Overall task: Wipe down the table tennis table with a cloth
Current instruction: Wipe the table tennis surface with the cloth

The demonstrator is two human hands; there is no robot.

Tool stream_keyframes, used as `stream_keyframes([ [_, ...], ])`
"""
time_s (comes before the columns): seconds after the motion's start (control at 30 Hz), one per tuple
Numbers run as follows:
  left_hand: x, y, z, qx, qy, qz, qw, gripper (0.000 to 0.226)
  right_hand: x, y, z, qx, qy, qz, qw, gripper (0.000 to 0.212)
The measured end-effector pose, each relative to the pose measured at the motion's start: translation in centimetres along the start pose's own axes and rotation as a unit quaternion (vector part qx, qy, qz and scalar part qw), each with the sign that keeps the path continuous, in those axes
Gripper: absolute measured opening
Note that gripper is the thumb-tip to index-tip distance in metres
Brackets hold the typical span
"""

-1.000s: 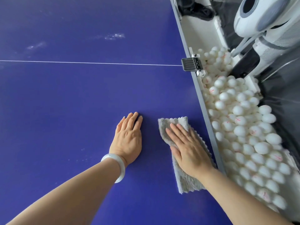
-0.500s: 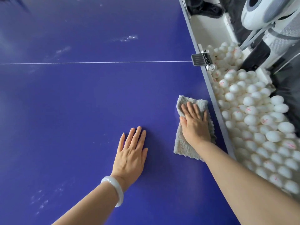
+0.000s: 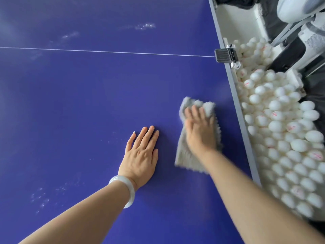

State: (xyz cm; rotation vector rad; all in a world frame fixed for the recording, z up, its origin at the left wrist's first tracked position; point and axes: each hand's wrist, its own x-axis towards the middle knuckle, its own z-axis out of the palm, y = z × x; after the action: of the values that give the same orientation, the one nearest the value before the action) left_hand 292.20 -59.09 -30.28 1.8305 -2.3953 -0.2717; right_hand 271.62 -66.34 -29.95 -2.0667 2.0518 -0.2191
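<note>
Cloth, grey and fluffy, lies on the blue bench in the lower right of the frame, close to the bench's grey side edge but not over it. The right hand lies flat on top of it, palm down, with the fingers stretched out and pressing, not curled round the fabric. The hand and cloth are both blurred. The far end of the cloth is bunched up just past the fingertips, and its near end shows beside the wrist.

The left hand rests open and palm down on the bare bench, just to the left of the cloth and not touching it. Its fingers are straight and close together. A pale bracelet sits on that wrist.

A thin white line runs across the bench in the upper part of the frame and ends at a dark clip on the side edge. Whitish smudges show beyond the line, and fainter specks at the lower left.

Along the right of the frame, beside the bench edge, a white tray holds a heap of white balls, some with red marks. A white and grey machine stands over them in the upper right corner.
</note>
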Motion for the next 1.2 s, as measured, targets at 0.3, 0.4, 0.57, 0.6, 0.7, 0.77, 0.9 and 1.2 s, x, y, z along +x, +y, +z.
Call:
stream_keyframes([
  [0.3, 0.0, 0.0, 0.0, 0.009, -0.008, -0.003, 1.000, 0.059, -3.7, 4.9, -0.9, -0.044, -0.022, -0.155, 0.987, 0.050],
  [0.4, -0.1, 0.0, 0.1, 0.011, -0.002, -0.003, 1.000, 0.058, -0.3, 2.0, -0.4, -0.038, 0.022, 0.045, 0.998, 0.053],
  [0.57, 0.0, 0.1, 0.1, -0.004, 0.003, 0.001, 1.000, 0.057, -12.6, -3.4, 2.7, -0.035, 0.006, -0.198, 0.980, 0.055],
  [0.6, 0.0, 0.0, 0.1, -0.007, 0.002, 0.001, 1.000, 0.057, -14.1, -1.9, 2.4, -0.052, -0.027, -0.266, 0.962, 0.055],
  [0.7, 0.0, 0.0, 0.1, -0.006, 0.002, -0.004, 1.000, 0.058, -10.1, 5.2, -0.2, -0.089, -0.038, -0.275, 0.957, 0.053],
  [0.77, -0.1, 0.0, 0.1, -0.001, -0.005, -0.006, 1.000, 0.059, -5.2, 8.3, -1.9, -0.095, -0.010, -0.140, 0.986, 0.054],
  [0.9, -0.1, 0.1, -0.2, 0.006, -0.004, -0.007, 1.000, 0.061, -1.6, 5.7, -1.2, -0.079, 0.021, 0.055, 0.995, 0.053],
  [1.2, -0.1, 0.2, -0.4, 0.002, -0.003, -0.004, 1.000, 0.052, -9.1, -0.1, 1.4, -0.072, -0.022, -0.262, 0.962, 0.055],
])
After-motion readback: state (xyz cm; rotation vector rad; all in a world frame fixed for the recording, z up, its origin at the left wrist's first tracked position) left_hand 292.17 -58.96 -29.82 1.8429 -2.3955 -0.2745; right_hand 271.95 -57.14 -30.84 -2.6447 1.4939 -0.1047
